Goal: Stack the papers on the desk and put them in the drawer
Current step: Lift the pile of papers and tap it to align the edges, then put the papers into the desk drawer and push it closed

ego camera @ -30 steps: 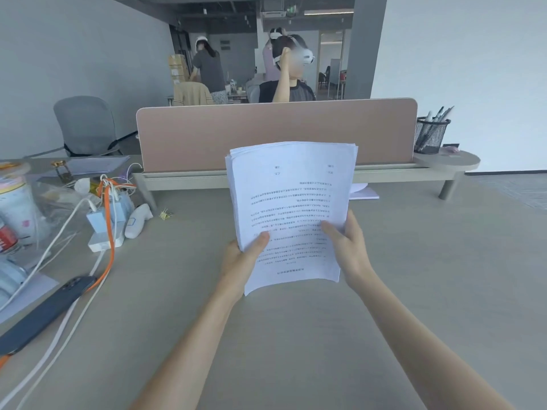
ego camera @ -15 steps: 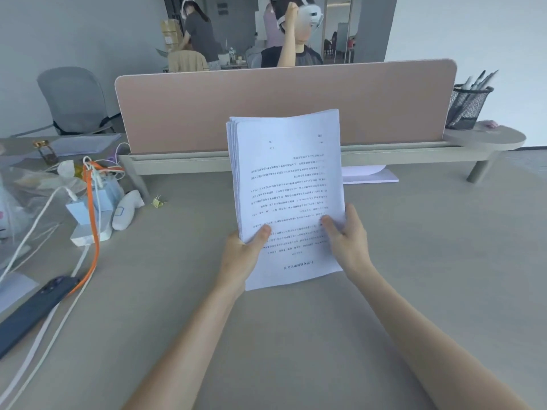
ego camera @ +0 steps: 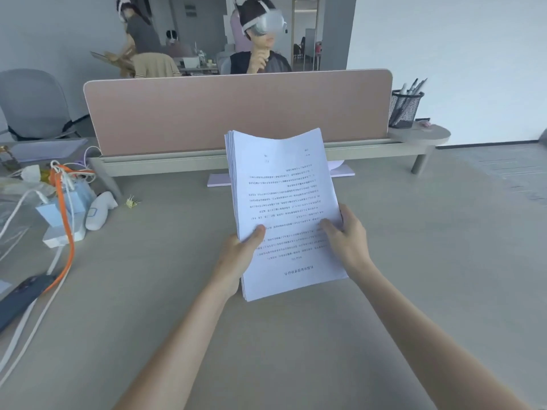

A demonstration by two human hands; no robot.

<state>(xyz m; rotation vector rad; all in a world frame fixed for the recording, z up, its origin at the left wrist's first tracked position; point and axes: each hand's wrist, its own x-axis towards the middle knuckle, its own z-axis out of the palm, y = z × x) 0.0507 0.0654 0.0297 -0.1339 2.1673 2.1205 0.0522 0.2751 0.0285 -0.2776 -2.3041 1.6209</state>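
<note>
A thick stack of white printed papers (ego camera: 284, 196) is held over the middle of the grey desk (ego camera: 414, 261), its top edge leaning away from me and its lower edge near the desktop. My left hand (ego camera: 239, 255) grips the stack's lower left side, thumb on the top sheet. My right hand (ego camera: 347, 238) grips the lower right side, thumb on the text. One more pale sheet (ego camera: 343, 171) lies flat on the desk behind the stack, under the divider rail. No drawer is in sight.
A pink divider panel (ego camera: 236, 113) stands across the back, with a mesh pen cup (ego camera: 405, 109) on its right shelf. At the left lie cables (ego camera: 63, 220), chargers, a white device (ego camera: 99, 211), a binder clip (ego camera: 132, 202) and a dark phone (ego camera: 20, 294). A person sits behind the panel.
The stack has tipped further away from me and sits lower over the desk. Both hands keep the same grip. My view has moved down and to the left.
</note>
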